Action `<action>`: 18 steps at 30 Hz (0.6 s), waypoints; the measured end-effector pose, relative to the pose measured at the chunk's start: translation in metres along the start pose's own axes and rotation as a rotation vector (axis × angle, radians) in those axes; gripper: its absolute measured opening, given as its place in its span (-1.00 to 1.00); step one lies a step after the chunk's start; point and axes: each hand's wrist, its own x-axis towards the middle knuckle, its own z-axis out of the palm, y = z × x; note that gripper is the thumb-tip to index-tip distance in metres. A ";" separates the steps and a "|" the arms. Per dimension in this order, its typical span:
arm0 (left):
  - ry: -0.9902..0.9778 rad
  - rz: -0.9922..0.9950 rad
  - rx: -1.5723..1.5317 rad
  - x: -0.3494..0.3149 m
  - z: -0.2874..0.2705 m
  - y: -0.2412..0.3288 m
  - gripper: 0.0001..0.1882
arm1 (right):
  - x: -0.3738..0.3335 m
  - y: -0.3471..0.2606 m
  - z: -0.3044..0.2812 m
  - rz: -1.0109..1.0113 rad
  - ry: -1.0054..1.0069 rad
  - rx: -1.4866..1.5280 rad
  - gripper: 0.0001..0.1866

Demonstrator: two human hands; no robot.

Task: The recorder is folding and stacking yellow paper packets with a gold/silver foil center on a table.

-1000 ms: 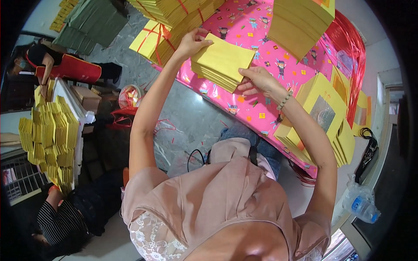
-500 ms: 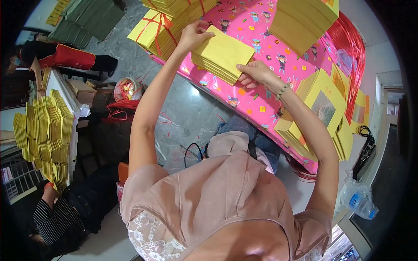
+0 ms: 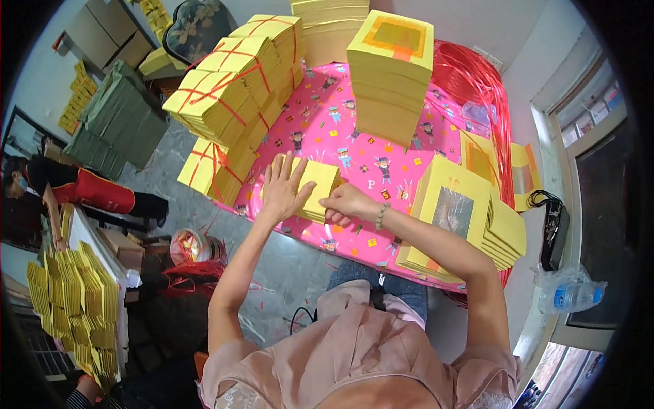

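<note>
A small stack of yellow paper (image 3: 315, 178) lies on the pink patterned tablecloth (image 3: 371, 180), near the table's front edge. My left hand (image 3: 281, 189) rests flat on its left part, fingers stretched and spread. At the stack's right side is my right hand (image 3: 349, 204), its fingers curled and the thumb pinching the near right corner. A beaded bracelet circles the right wrist. The left hand covers part of the stack's top.
Bundles of yellow paper tied with red string (image 3: 225, 82) stand at the left. A tall yellow stack (image 3: 390, 88) rises behind my hands; window-faced yellow stacks (image 3: 439, 204) lie at right. Red string (image 3: 470, 75) hangs at the far right. A co-worker (image 3: 88, 187) stands at a left-hand table.
The view has shifted, showing more of the table's far side. My left hand has gone from gripping the stack's far left corner to lying flat on top. The right hand stays at its right edge.
</note>
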 end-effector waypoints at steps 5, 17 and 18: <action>-0.019 -0.002 0.037 -0.001 -0.002 -0.005 -0.26 | -0.045 -0.042 -0.041 -0.498 0.290 -0.534 -0.73; -0.083 0.050 0.022 0.014 -0.031 -0.001 -0.26 | -0.104 -0.152 -0.222 -1.052 1.117 -1.059 -0.64; -0.084 0.048 0.023 0.016 -0.036 0.001 -0.26 | -0.102 -0.153 -0.223 -1.023 1.067 -1.094 -0.65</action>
